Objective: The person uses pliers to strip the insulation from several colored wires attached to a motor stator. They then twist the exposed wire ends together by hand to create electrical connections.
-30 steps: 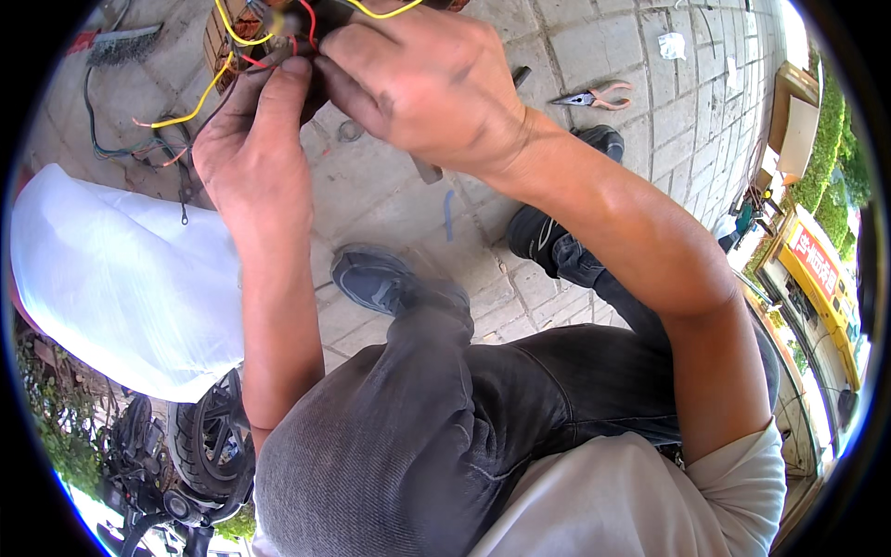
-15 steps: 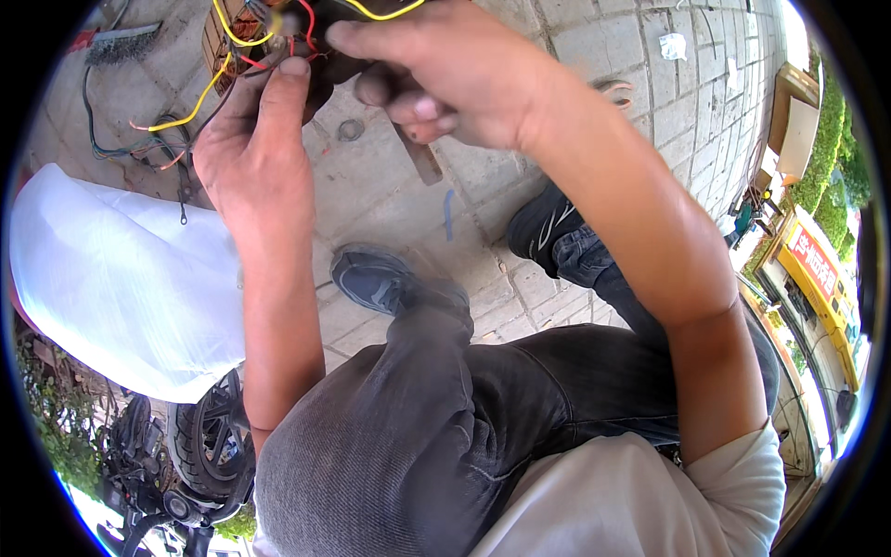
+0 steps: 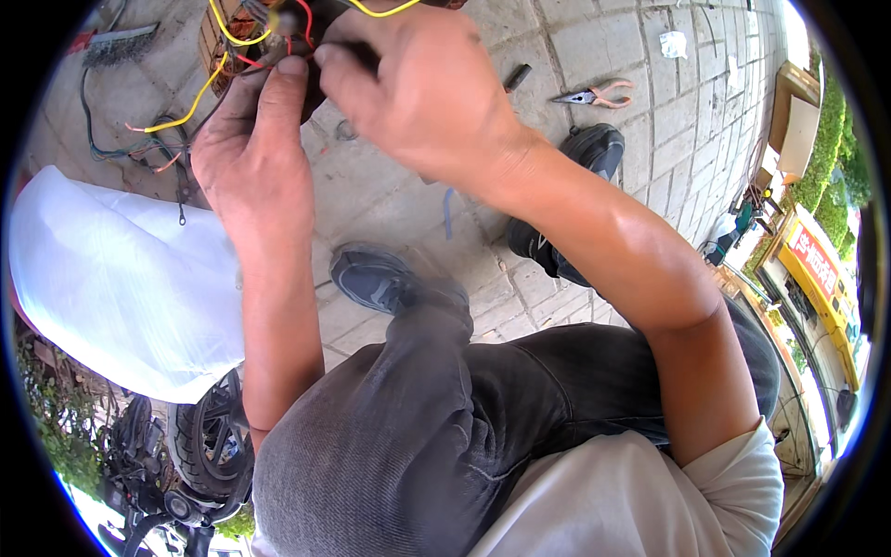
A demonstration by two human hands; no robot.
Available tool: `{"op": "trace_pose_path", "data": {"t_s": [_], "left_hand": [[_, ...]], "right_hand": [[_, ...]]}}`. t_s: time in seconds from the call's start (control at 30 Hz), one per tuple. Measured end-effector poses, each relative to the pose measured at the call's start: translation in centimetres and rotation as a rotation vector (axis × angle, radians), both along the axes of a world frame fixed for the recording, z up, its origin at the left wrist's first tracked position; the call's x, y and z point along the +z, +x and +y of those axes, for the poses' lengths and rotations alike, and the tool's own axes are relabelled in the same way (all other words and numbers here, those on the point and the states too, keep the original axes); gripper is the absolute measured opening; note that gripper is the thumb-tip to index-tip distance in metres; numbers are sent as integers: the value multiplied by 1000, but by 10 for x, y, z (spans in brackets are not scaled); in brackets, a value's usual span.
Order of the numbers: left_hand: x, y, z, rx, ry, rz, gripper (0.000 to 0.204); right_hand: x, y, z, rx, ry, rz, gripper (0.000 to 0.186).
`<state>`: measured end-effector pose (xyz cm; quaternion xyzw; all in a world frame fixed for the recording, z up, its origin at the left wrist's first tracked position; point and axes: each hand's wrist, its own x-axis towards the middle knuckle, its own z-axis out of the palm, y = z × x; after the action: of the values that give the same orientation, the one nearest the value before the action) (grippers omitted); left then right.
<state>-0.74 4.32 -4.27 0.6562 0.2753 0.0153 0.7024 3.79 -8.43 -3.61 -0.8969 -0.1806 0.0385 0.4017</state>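
Note:
My left hand (image 3: 255, 135) is closed at the top of the view, its thumb pressing down where a red wire (image 3: 249, 61) runs under the tip. Close to it, my right hand (image 3: 432, 93) has its fingers curled in beside the left thumb; what its fingertips grip is hidden. Behind both hands is a part with copper windings (image 3: 212, 42), cut off by the upper edge. Several wires come from it, among them a yellow wire (image 3: 197, 105) with a bare end. Black cable (image 3: 181, 190) with a ring terminal hangs beside my left wrist.
Pliers (image 3: 608, 97) with pale orange handles lie on the paving at right, near a dark shoe (image 3: 594, 148). A brush (image 3: 121, 46) lies at far left. A white sheet (image 3: 125, 278) covers something beside my left forearm; a motorcycle wheel (image 3: 209, 441) stands below it.
My right hand has turned and moved in against the left thumb, its fingers now curled. The right forearm dropped lower, uncovering the pliers. My left hand has hardly moved.

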Motion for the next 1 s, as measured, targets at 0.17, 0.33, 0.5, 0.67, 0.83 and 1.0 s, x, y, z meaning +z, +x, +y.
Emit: {"op": "trace_pose_path", "data": {"t_s": [0.17,0.33,0.5,0.67,0.83,1.0], "left_hand": [[1,1,-1,18,-23,-7,27],[1,0,2,5,-17,5,27],[-3,0,1,-4,-17,16,26],[1,-1,1,8,-34,12,24],[-3,-1,2,-3,-28,5,24],[2,1,-2,36,-76,-15,25]], "right_hand": [[29,19,12,-289,268,1041,14],[10,30,-13,-230,504,1370,13],[2,7,-23,199,-57,-248,13],[-1,9,-18,257,-97,-350,10],[-4,8,-12,183,57,-225,9],[-4,30,-1,-167,573,1158,7]]}}
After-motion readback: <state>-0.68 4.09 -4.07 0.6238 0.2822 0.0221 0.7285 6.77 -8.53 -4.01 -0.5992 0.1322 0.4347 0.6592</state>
